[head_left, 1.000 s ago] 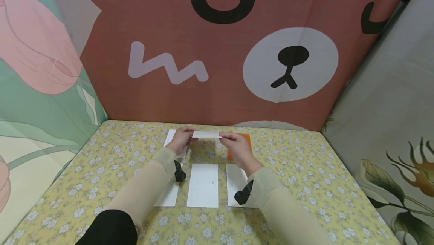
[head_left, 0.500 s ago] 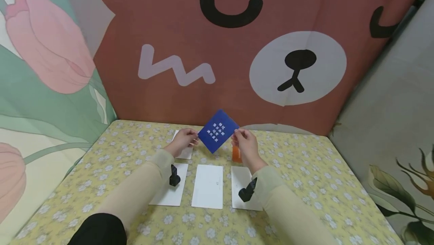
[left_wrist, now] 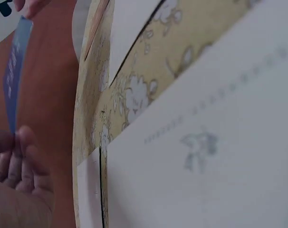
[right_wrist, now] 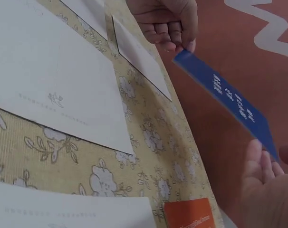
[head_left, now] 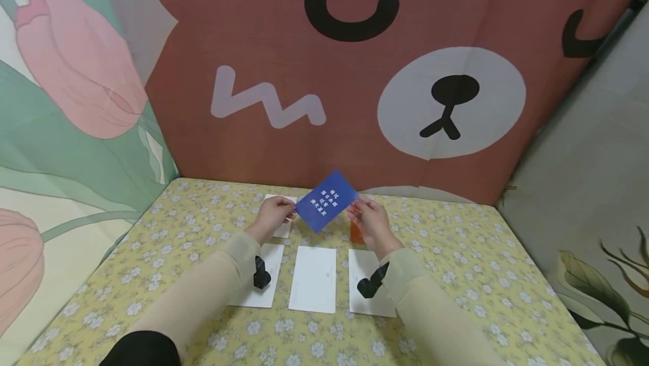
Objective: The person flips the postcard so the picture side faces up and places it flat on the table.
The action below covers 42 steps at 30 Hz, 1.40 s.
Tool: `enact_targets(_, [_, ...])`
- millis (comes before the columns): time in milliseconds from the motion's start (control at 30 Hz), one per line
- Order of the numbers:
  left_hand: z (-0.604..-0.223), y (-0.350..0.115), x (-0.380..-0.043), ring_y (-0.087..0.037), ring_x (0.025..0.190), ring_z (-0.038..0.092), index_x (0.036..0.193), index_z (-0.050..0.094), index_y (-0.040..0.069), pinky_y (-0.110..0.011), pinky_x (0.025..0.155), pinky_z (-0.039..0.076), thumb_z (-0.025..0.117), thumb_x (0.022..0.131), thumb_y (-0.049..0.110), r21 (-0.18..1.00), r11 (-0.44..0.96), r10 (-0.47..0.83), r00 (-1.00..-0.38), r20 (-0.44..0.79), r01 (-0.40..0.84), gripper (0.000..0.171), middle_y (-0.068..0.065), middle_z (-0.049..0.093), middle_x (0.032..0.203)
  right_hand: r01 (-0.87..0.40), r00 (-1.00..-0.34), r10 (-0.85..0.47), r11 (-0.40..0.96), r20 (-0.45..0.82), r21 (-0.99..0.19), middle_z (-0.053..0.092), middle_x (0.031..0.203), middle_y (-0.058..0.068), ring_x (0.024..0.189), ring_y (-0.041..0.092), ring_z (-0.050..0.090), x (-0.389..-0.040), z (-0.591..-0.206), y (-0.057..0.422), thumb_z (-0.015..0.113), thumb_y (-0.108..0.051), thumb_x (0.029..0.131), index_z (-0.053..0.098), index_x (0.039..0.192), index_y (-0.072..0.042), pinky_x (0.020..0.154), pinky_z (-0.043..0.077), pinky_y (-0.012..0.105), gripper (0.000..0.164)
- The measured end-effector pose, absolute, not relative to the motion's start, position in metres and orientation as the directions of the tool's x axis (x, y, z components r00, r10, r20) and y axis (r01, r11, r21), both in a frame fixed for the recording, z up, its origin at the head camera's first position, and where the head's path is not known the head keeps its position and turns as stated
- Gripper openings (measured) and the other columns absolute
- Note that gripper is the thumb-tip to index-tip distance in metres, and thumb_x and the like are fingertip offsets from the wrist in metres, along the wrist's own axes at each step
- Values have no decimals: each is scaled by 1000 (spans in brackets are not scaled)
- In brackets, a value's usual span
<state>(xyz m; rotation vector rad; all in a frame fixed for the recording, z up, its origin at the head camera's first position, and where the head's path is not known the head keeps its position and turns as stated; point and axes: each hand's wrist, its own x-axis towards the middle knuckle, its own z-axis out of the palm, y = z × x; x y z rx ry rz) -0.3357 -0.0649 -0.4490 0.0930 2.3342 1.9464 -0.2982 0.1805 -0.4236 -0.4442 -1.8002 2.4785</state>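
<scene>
While the fingers of the left hand [head_left: 269, 218] and the right hand [head_left: 374, 225] pinch its opposite corners, a thin, deep-blue rectangular card [head_left: 326, 201] hangs in the air, tilted cornerwise, with rows of white characters showing on its face. It is above the yellow, white-flowered counter [head_left: 446, 248], where a small orange printed card [head_left: 356, 234] lies near the right hand and three white rectangular cards [head_left: 312, 279] lie in a row closer to the person.
</scene>
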Motion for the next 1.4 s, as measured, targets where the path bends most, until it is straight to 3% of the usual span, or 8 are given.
enact_targets(133, [-452, -65, -329, -26, 85, 69, 106, 68, -5, -38, 76, 57, 58, 105, 8, 974, 226, 73, -996, -41, -23, 17, -16, 70, 96, 189, -963, 119, -347, -243, -919, 51, 142, 25, 120, 26, 58, -299, -428, 179, 45, -4, 109, 37, 153, 9, 105, 48, 34, 46])
enact_targets(233, [-454, -65, -324, -30, 88, 69, 105, 68, -5, -34, 72, 57, 58, 104, 7, 972, 229, 63, -996, -64, -48, 16, -18, 70, 97, 213, -964, 79, -332, -252, -919, 41, 154, 27, 126, 28, 53, -299, -430, 176, 42, -3, 109, 26, 158, 9, 107, 47, 33, 53])
enact_targets(433, [-454, -66, -317, -24, 77, 70, 101, 65, -8, -30, 66, 58, 57, 103, 1, 977, 186, 36, -993, -114, -105, 13, -20, 69, 89, 242, -957, 63, -370, -284, -897, 31, 160, 24, 118, 26, 51, -301, -434, 165, 47, -2, 106, 17, 162, 3, 109, 45, 33, 64])
enact_targets(633, [-453, -63, -314, -17, 68, 67, 106, 65, -11, -26, 61, 56, 56, 101, -1, 969, 197, 84, -982, -168, -149, 14, -19, 71, 85, 239, -954, 49, -467, -295, -851, 23, 161, 25, 142, 40, 36, -305, -440, 164, 46, -5, 104, 21, 159, 5, 116, 37, 40, 62])
enact_targets(767, [-453, -60, -313, -14, 65, 65, 115, 66, -10, -26, 59, 56, 58, 100, 0, 954, 236, 130, -967, -220, -185, 20, -19, 72, 88, 259, -953, 14, -480, -303, -838, 25, 161, 27, 148, 39, 30, -306, -445, 164, 46, -11, 104, 25, 157, 5, 120, 30, 43, 58])
enact_targets(933, [-453, -54, -310, -14, 67, 65, 116, 66, -9, -26, 61, 56, 59, 98, 0, 947, 259, 153, -960, -236, -191, 21, -16, 72, 87, 271, -956, -22, -452, -293, -850, 23, 162, 29, 150, 40, 27, -309, -450, 163, 46, -16, 105, 21, 159, 2, 122, 26, 44, 63])
enact_targets(1167, [-455, -49, -308, -14, 67, 62, 109, 65, -9, -24, 60, 54, 53, 102, 11, 925, 247, 200, -918, -341, -289, 24, -11, 66, 83, 296, -952, -53, -391, -300, -872, 9, 167, 28, 155, 41, 11, -312, -457, 165, 44, -24, 107, 13, 164, -2, 125, 13, 44, 69])
enact_targets(1400, [-455, -46, -310, -17, 74, 62, 111, 60, -7, -24, 61, 54, 52, 100, 15, 910, 196, 206, -892, -403, -366, 26, -12, 63, 95, 291, -952, -23, -378, -306, -879, 13, 168, 26, 154, 38, 15, -316, -456, 163, 49, -25, 104, 18, 164, -4, 125, 15, 42, 71])
